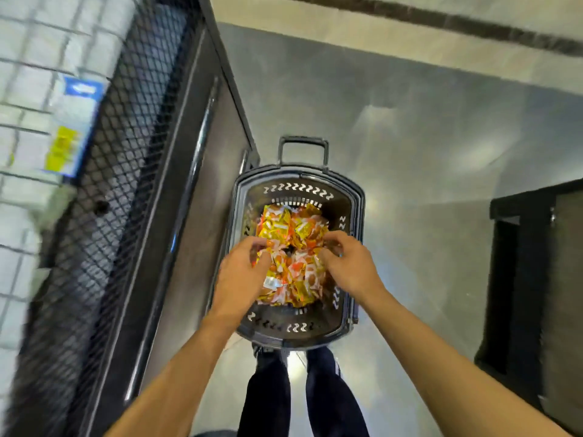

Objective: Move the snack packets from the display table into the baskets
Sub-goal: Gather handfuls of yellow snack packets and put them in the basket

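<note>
Reaching into the black basket (347,200), left hand (241,274) and right hand (348,263) each gripping yellow-orange snack packets (290,228), basket standing beside a display table (192,171).

A glossy grey floor (410,137) shows bright reflections, with a dark cabinet (536,279) at right.

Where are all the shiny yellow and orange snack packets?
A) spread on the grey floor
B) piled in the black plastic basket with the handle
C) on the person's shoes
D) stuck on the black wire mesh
B: the shiny yellow and orange snack packets lie heaped inside the black plastic basket, which stands on the floor in front of the person's feet.
</note>
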